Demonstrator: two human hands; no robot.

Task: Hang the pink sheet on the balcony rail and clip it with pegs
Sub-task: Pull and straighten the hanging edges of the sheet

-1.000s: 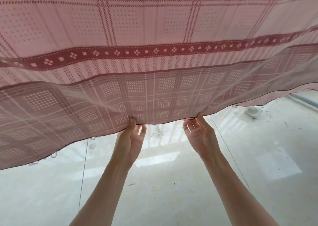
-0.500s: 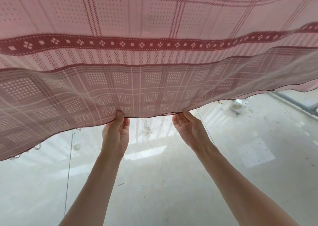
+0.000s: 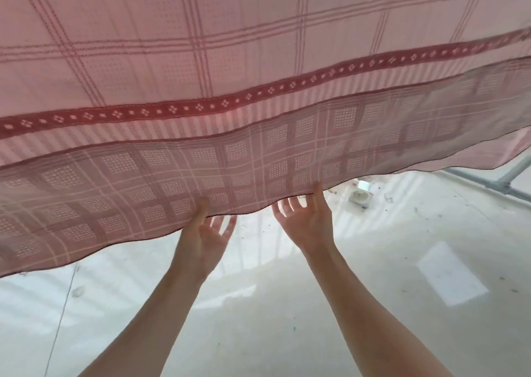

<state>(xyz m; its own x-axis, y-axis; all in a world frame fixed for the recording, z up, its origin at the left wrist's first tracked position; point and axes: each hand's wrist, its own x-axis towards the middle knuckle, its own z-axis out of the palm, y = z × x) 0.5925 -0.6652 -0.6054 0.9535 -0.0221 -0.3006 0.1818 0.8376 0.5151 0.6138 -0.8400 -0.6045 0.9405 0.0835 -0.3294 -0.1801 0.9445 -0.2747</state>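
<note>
- Across the upper part of the view, the pink sheet is spread wide and held up; its lower hem sags in a wavy line w/ a darker, doubled band along the bottom.
- Left hand is raised under the hem: thumb pressed up against the cloth edge, the other fingers spread and straight below it. No closed pinch is seen, so the hand reads as apart, touching only.
- Right hand is likewise raised: thumb tip is laid on the hem, fingers fanned out and clear of the cloth. Apart, not clamped.
- Balcony rail can't be made out; a grey pipe w/ a joint is seen at far right, but whether it belongs to the rail can't be told. How the sheet is supported up top is hidden.
- Pale floor is seen below, w/ a small white fitting beyond the right hand.
- Risks, as judged:
  - Since the hem is only touched, not gripped, it could be lost to a gust or its own sag, and the cloth could slide or bunch.
  - If the sheet isn't yet pegged, the whole thing could be pulled off its support by uneven weight.
  - Hem could be dragged onto the floor, which looks gritty, and be dirtied.
- Counts: sheets 1; hands 2; pipes 1; white fittings 1; pegs 0 in view.
</note>
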